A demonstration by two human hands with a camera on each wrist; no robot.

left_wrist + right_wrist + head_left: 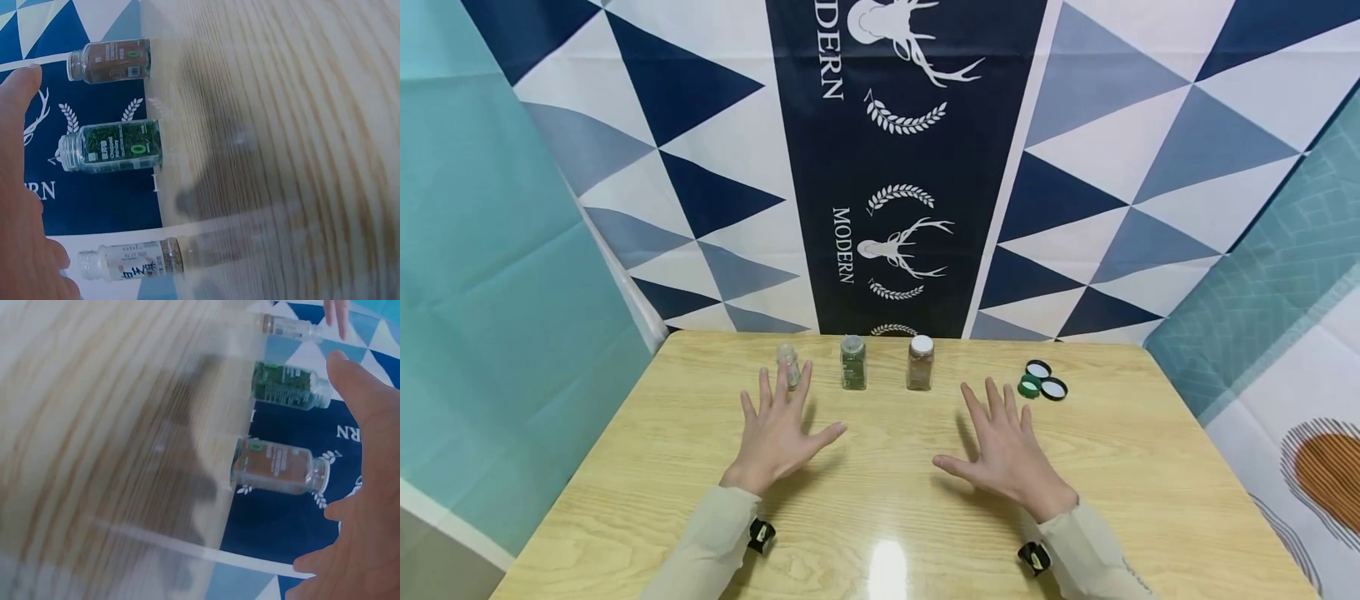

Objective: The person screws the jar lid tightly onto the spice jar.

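Note:
My left hand (778,442) hovers over the table with its fingers spread and holds nothing. Just beyond its fingertips stands a small clear bottle (134,260) with a white label, partly covered by the fingers in the head view. To its right is a glass spice jar of green flakes (853,367), then a glass spice jar of brown powder (920,368). All three stand upright without screw caps. My right hand (1009,458), also spread and holding nothing, is above the table on the right. Beyond its fingers lie two black caps (1054,389) and a green cap (1029,386).
The jars stand near the back edge of the wood-grain table (880,467). Behind it hangs a patterned cloth (895,167) with triangles and deer heads. Teal cloth (535,275) hangs along the left side.

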